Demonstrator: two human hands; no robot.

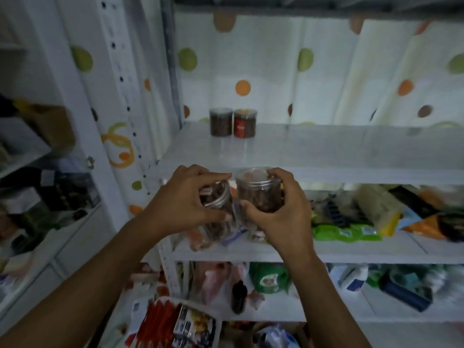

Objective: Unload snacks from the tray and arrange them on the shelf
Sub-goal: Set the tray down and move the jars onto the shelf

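Two hands loaded | left hand [185,197] curls round tilted jar [217,197] | right hand [278,212] wraps upright jar [258,194] | both at 6 o'clock off shelf [339,151] front edge | probably bound beside shelved pair [233,123] at 12 o'clock, continuing row

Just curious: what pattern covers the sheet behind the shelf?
Sheet: white with green, orange, brown dots; head view.

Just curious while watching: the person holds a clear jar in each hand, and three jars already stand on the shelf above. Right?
Not quite. The head view shows two jars on that shelf, not three: a plain jar and a red-labelled jar. The left hand grips the left-hand jar, the right hand the right-hand jar, both clear.
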